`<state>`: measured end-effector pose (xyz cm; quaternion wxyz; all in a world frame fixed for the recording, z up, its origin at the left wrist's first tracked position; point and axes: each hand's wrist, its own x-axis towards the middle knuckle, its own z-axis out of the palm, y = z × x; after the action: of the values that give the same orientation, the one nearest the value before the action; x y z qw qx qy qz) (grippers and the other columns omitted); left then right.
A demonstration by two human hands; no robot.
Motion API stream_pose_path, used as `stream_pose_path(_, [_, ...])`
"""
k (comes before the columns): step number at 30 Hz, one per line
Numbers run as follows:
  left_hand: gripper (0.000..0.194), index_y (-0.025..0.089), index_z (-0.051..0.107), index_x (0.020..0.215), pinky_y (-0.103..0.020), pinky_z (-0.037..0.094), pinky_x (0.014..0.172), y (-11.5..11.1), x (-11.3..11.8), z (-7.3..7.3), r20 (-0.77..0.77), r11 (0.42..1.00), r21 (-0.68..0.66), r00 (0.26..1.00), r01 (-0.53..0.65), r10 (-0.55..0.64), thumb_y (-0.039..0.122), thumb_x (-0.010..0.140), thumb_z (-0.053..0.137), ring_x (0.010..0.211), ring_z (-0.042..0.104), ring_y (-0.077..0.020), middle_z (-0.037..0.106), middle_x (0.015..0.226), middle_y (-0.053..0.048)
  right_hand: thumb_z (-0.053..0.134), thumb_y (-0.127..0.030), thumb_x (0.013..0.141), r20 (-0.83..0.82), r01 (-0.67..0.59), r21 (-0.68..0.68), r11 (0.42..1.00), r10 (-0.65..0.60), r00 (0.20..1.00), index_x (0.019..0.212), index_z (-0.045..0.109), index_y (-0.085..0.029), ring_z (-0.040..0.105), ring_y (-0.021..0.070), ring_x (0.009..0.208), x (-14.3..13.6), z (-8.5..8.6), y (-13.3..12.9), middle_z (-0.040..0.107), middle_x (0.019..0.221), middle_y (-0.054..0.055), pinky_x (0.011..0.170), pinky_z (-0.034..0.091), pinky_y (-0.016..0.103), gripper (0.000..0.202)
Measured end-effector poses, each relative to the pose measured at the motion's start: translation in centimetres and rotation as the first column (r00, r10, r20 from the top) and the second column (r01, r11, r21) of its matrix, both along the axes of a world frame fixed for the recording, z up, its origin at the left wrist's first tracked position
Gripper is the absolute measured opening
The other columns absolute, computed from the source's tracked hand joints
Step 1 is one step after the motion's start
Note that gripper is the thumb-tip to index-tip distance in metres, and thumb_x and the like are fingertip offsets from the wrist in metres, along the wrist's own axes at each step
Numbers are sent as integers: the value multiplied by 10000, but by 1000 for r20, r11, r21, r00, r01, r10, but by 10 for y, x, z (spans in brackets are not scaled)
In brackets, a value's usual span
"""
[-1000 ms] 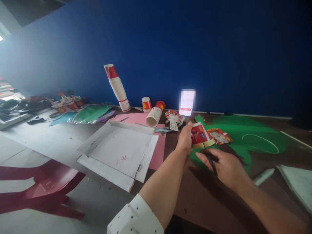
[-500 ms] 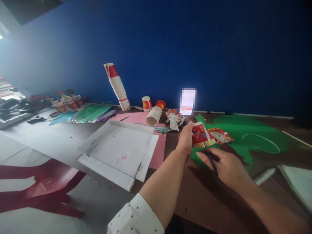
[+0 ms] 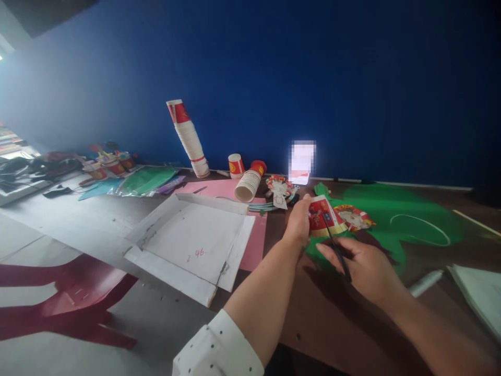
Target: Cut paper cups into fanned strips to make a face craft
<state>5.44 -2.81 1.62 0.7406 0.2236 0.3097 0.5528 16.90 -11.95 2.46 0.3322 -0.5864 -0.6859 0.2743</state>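
Note:
My left hand [image 3: 300,222] is closed on the left side of a red paper cup [image 3: 321,211] with a yellow and white rim. Dark scissors [image 3: 340,256] are in my right hand [image 3: 362,263], their blades lying against the cup's printed side. Just right of the cup is a round red, yellow and white paper piece [image 3: 355,217], on green paper [image 3: 422,214]. A white paper figure with a striped fringe [image 3: 278,189] stands to the left of my left hand.
A tall leaning stack of paper cups [image 3: 190,141] stands by the blue wall. Near it are an upturned cup [image 3: 235,166] and a lying cup stack [image 3: 250,183]. A white cardboard tray [image 3: 191,235] overlaps pink paper [image 3: 256,240]. A bright phone [image 3: 301,162] leans on the wall.
Almost nothing differs. My right hand and the scissors have shifted very slightly to the right, while my left hand still holds the cup.

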Motion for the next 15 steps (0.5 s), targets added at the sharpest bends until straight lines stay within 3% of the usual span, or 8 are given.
stream_pose_path(5, [239,186,647,816,-279,534,743,4,2,-7,6,998,29,999,-53,53,423,844,659,707,623,-158,604,692,4,678,-485,846,-14,12,-9,1000,-12,1000,1031,799,-211,747,255,818,2,-2,2,824,907,32,682,550,276,352])
stream_pose_path(15, [261,183,666,853,-317,547,823,4,2,-9,-6,999,17,999,-44,44,444,845,672,799,663,-186,650,765,-19,671,-508,861,22,0,17,1000,0,1000,1040,798,-206,753,262,830,4,-1,0,824,909,42,697,553,277,374])
